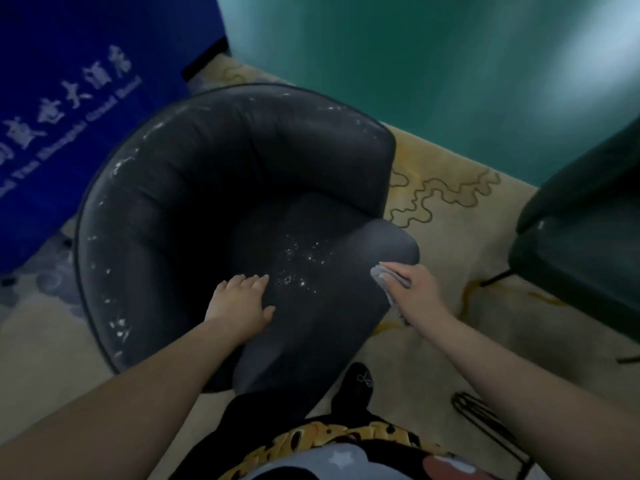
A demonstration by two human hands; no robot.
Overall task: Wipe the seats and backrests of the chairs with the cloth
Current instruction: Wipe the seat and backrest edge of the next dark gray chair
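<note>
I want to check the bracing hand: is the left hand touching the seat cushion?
Touching. The head view shows the left hand lying flat, fingers spread, on the dark seat cushion, with no gap visible.

A teal wall and blue banner stand above cream patterned carpet.

Two chairs show: one round dark chair in the middle, and one green chair at the right edge, only partly in view. One grey cloth. Two hands: left hand, right hand. One blue banner far left.
</note>
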